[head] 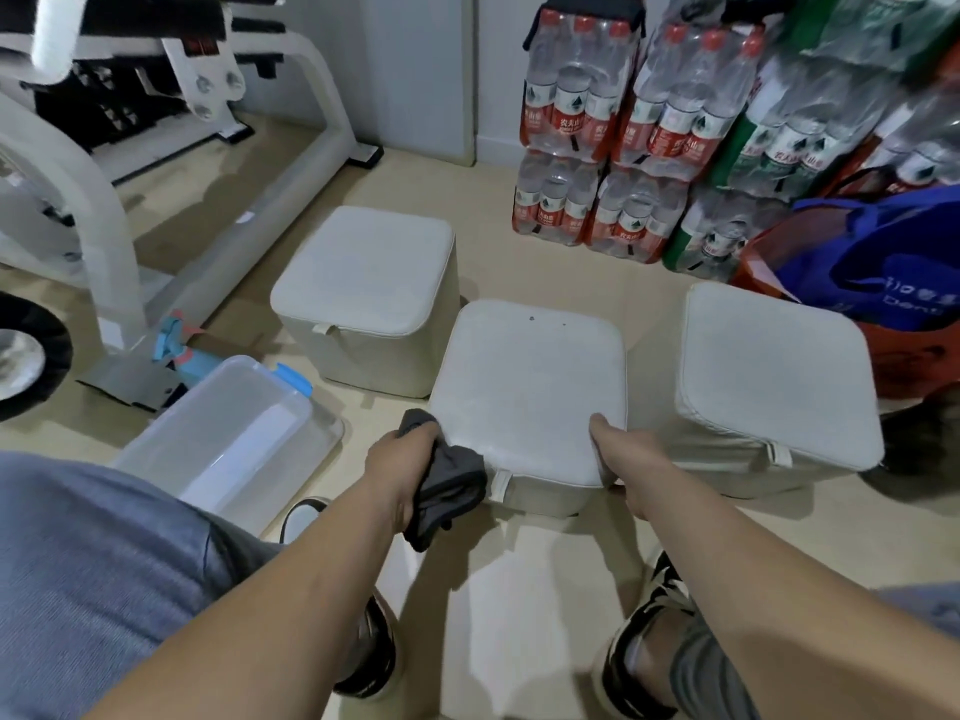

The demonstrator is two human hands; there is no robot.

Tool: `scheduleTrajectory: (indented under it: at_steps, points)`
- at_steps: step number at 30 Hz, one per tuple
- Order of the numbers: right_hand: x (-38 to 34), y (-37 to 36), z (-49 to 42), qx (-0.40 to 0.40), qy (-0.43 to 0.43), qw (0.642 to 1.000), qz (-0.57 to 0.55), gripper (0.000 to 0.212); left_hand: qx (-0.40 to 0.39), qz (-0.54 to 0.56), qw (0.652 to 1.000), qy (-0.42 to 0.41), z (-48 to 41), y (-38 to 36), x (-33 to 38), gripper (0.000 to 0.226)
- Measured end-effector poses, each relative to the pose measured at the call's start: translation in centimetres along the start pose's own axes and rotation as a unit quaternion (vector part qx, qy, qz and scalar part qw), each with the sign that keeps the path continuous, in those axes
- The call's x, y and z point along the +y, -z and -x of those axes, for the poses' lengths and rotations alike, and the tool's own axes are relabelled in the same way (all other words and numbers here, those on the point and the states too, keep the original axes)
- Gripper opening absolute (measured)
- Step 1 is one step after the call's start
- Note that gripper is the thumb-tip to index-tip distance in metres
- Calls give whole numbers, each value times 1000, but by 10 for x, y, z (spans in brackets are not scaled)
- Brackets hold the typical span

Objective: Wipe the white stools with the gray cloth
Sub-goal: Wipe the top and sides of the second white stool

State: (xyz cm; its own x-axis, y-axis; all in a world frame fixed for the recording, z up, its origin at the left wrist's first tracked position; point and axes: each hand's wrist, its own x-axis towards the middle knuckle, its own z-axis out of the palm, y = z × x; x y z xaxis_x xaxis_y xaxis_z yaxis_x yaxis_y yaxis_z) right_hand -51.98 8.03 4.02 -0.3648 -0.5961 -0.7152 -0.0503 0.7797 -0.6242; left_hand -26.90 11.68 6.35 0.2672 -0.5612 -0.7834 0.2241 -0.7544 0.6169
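Three white cube stools stand on the floor. The middle stool [530,376] is right in front of me, with two small dark specks near its far edge. My left hand [402,467] grips the gray cloth [449,491] against that stool's near left corner. My right hand [618,449] grips the stool's near right corner, thumb on top and fingers down the side. A second stool [363,272] sits behind to the left, and a third stool [774,371] stands to the right.
A clear plastic bin [228,433] with a blue latch lies on the left. White gym equipment [104,163] fills the far left. Packs of water bottles [623,137] are stacked at the back right, with a blue bag [883,262] in an orange container beside them.
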Motion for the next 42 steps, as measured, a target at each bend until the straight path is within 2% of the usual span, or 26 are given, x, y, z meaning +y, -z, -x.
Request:
scheduleTrajectory:
  at_steps: [4,7,13,16,19,22,24,25,28,30,31,34,38,40,42]
  points:
    - [-1,-2,4,-20,32,999,23,44,-27,31,999,32,3,5,9,21]
    - [-8,12,12,-4,67,997,34,32,-48,51,997,22,15,3,20,32]
    - [-28,31,30,70,131,978,147,74,-47,46,995,-79,36,-5,51,11]
    - [-30,24,42,72,184,960,198,85,-39,40,991,-119,35,-10,46,11]
    - [-34,14,43,66,274,916,285,62,-2,5,985,-173,31,-17,43,17]
    - [-41,16,31,37,308,889,337,60,41,-30,971,-234,27,-27,51,32]
    - [-46,20,20,34,317,879,355,60,79,-72,945,-309,28,-37,57,43]
    - [-50,19,15,36,318,880,350,58,96,-108,919,-366,28,-41,57,44]
    - [-67,12,2,46,319,891,321,58,116,-271,816,-498,12,-62,49,53]
    - [-79,9,-10,39,311,893,324,58,127,-401,737,-530,-10,-81,42,59]
    - [-84,8,-14,35,307,891,332,58,138,-434,714,-532,-19,-87,40,61]
    - [-97,11,-28,23,298,884,360,57,167,-440,700,-537,-43,-100,45,61]
    - [-119,18,-43,-37,278,867,411,53,179,-438,677,-564,-58,-103,52,56]
    - [-126,17,-48,-24,282,853,439,54,170,-443,688,-549,-57,-98,42,53]
    - [-131,13,-52,-13,282,848,449,54,142,-467,720,-493,-53,-87,20,51]
